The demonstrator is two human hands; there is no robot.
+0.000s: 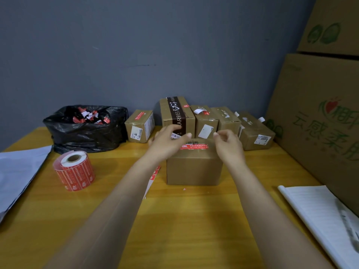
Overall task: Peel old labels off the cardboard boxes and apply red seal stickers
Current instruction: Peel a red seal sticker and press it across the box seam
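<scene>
Box [194,168] sits on the desk [194,220] right of the roll [74,170], red sticker [194,146] across its top. My left hand [167,141] and right hand [229,145] hover above, fingers loosely curled, holding nothing. I'd press the sticker flat, centre outward.

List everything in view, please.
Brown cardboard box, red seal sticker on top: one, table centre.
Other brown cardboard boxes: five, along the wall.
Roll of red seal stickers: one, left of centre.
Black plastic bag of red-white scraps: one, back left.
Red-white sticker strip: one, left of central box.
Grey plastic mailer: one, left edge.
White lined paper: one, front right.
Large green-printed brown cartons: two, stacked right.
Yellow wooden table: one, underneath.
Left hand: over box top, fingers relaxed.
Right hand: over box top, grip unclear.
</scene>
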